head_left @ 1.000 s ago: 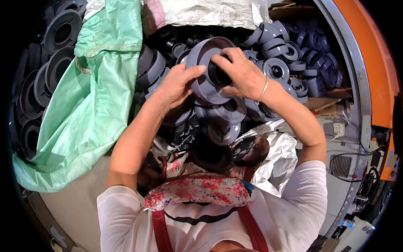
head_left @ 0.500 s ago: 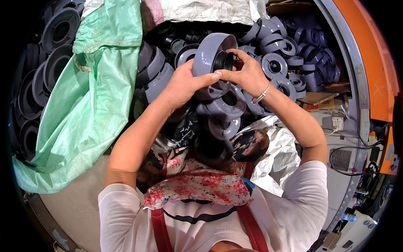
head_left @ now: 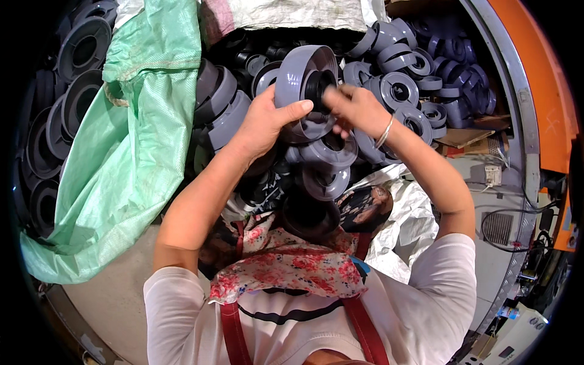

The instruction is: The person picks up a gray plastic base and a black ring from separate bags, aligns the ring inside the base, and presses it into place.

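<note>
A grey, round plastic part (head_left: 289,80) with a wide rim is held up on its side. My left hand (head_left: 265,125) is closed around its lower left, the thumb lying across the near side. Inside the rim sits a black ribbed ring (head_left: 316,86). At that ring is my right hand (head_left: 360,111), its fingertips smeared by motion; I cannot tell whether they grip anything. More grey round parts (head_left: 328,154) lie just below, above my lap.
Grey rings (head_left: 398,89) are heaped at the right, and larger grey discs (head_left: 85,45) at the far left. A green woven sack (head_left: 149,134) drapes over the left side. White sacking (head_left: 292,15) lies at the back. An orange panel (head_left: 535,79) borders the right.
My right thumb has left the spot where it met my left thumb, and the right fingers have shifted and blurred. The grey part has moved slightly left in my left hand.
</note>
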A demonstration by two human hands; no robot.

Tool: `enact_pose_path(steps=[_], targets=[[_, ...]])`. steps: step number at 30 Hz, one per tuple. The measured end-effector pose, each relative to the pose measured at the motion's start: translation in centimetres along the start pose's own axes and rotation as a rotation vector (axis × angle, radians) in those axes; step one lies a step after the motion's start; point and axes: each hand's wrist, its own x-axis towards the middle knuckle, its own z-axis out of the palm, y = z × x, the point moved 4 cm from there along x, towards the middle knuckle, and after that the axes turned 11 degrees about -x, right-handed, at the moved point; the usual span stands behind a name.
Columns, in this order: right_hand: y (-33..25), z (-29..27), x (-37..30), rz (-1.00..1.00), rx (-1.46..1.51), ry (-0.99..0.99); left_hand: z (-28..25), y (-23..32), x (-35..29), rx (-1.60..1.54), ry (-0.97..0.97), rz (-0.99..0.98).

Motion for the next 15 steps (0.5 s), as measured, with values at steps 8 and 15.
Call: enact_pose_path(steps=[8,15], targets=[[-1.4,0.0,-1.1,-0.282,-0.395,0.069,0.5,0.3,-0.1,0.005,0.020,-0.009],[-1.6,0.6,-0.6,-0.308,-0.433,0.236,0.2,-0.8,0.0,0.101,0.033,-0.047]])
